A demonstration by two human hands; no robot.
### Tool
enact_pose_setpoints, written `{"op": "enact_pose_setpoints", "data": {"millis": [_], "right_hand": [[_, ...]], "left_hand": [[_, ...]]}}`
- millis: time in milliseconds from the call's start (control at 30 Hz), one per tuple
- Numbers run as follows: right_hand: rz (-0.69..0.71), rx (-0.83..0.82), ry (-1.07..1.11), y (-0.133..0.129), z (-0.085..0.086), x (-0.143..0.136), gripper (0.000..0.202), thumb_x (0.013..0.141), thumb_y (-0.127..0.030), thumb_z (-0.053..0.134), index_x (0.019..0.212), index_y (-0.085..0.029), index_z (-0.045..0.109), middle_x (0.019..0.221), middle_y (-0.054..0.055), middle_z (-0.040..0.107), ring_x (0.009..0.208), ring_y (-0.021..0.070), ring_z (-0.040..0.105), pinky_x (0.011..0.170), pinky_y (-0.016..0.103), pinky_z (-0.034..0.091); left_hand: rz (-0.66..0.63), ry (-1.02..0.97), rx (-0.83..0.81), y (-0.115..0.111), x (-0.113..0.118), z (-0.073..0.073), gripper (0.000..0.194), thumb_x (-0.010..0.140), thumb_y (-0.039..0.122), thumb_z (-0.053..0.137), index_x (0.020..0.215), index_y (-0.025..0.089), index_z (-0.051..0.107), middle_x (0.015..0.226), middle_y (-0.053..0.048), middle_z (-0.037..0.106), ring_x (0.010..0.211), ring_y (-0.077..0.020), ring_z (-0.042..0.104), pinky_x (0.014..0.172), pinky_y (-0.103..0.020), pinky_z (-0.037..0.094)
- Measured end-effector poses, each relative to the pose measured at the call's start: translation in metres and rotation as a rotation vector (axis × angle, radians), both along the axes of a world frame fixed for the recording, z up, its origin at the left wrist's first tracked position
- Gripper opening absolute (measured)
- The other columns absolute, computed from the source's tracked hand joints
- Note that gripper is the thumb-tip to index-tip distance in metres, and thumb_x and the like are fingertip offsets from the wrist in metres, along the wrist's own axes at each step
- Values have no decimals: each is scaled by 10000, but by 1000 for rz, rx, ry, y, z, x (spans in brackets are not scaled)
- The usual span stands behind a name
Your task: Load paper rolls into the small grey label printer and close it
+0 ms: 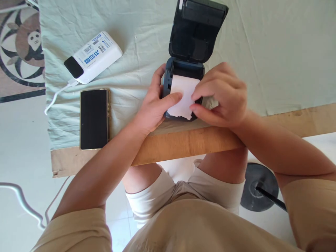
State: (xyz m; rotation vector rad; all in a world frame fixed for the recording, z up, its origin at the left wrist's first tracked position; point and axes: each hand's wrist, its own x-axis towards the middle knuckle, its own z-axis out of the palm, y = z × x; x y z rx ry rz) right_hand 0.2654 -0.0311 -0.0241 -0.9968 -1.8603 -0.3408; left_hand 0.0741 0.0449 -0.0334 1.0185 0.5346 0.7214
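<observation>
A small dark label printer (169,80) lies near the table's front edge, its black lid (195,33) swung up and away from me. My left hand (157,99) wraps round the printer's left side, the thumb pressing on a white paper strip (182,94). That strip comes out of the printer's bay and ends in a ragged torn edge. At the right edge of the paper, my right hand (223,96) is closed with thumb and forefinger pinching it. The curled fingers hide part of the printer's right side.
Left of the printer lie a white power bank (97,57) with a cable plugged in and a dark-screened phone (93,119). A pale green cloth (288,52) covers the table up to its bare wooden edge (183,143). A round black base (258,196) stands on the floor.
</observation>
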Motion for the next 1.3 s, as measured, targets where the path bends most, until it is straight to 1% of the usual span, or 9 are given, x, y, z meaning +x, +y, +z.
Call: {"op": "enact_pose_setpoints", "data": {"millis": [233,433,533,633,800,933,1033,1100,1300], "right_hand": [[-202,0,52,7,-3,14,153,1018,-429,627,1102,-309,671,986,42,718,934,224,710,728,391,576],[-160,-11,309,16,-3,40,502,1062,-544,607,1480,-266,623,1460,96,687,1231,241,757,710,338,557],[-131,-34,445,23,-4,43,423,1077,-602,618,1291,-248,709,1224,59,740,954,176,726,695,337,528],[-122,17,292,25,-6,40,412,1078,-656,554,1078,-274,709,954,34,708,830,182,661,712,367,518],[-221,-43,-64,14,-10,35,578,943,-859,558,999,-296,678,1087,62,744,988,279,680,940,542,536],[-195,-255,-102,5,-10,33,562,953,-854,600,1018,-306,704,1268,73,725,1151,307,673,1110,601,483],[-141,-226,-49,5,-9,30,641,947,-884,576,1259,-330,655,1287,91,726,1216,324,691,1121,582,490],[-135,-211,-44,4,-6,27,741,949,-899,539,1445,-348,558,1311,92,743,1209,326,720,1064,553,519],[-208,-414,-21,-4,7,16,760,1030,-879,278,1437,-313,581,1284,99,776,1064,307,759,1088,552,502]], "left_hand": [[11,44,40,2,-3,-4,925,768,257,964,1573,316,513,1280,-21,783,1138,-255,783,833,-327,644],[-68,110,122,4,-5,-4,1097,691,305,1018,1653,339,491,1376,-56,761,1257,-304,757,974,-370,646],[-113,118,169,4,-5,-4,1060,750,325,987,1675,309,469,1344,-60,750,1153,-278,762,925,-361,641],[-117,105,161,3,-6,-4,1058,760,298,980,1681,295,459,1288,-53,754,1080,-255,755,930,-358,634],[-80,99,108,4,-6,-7,1096,737,303,1011,1682,377,460,1303,-35,771,1126,-268,765,965,-377,640],[-111,-13,87,8,-3,-11,864,731,430,1043,1482,396,616,1348,-7,776,1220,-298,715,961,-399,647],[-126,-59,71,6,-2,-8,496,833,554,975,1214,353,730,1130,-20,769,1003,-251,679,812,-404,595],[-121,-23,69,1,-2,-1,337,950,496,897,1139,274,726,982,-21,692,873,-183,624,762,-360,522],[-107,154,56,-7,-5,25,319,1007,378,758,1237,189,643,1002,-15,638,964,-196,715,824,-289,522]]}}
